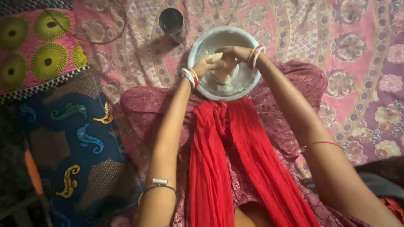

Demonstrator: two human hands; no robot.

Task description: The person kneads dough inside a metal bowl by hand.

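Observation:
A round metal bowl point(209, 41) dusted with flour rests in front of my lap on the patterned cloth. Inside it lies a pale lump of dough point(225, 72). My left hand point(205, 65) presses against the dough from the left, fingers curled onto it. Above the lump, my right hand point(232, 53) reaches in from the right with fingers bent down on the dough. Both wrists wear red and white bangles.
A small steel tumbler point(171, 21) stands just beyond the bowl at its upper left. A pink floral sheet point(345, 38) covers the surface. Patterned cushions point(46, 46) and a dark blue printed cloth point(80, 143) lie at the left. A red scarf point(227, 159) hangs down my lap.

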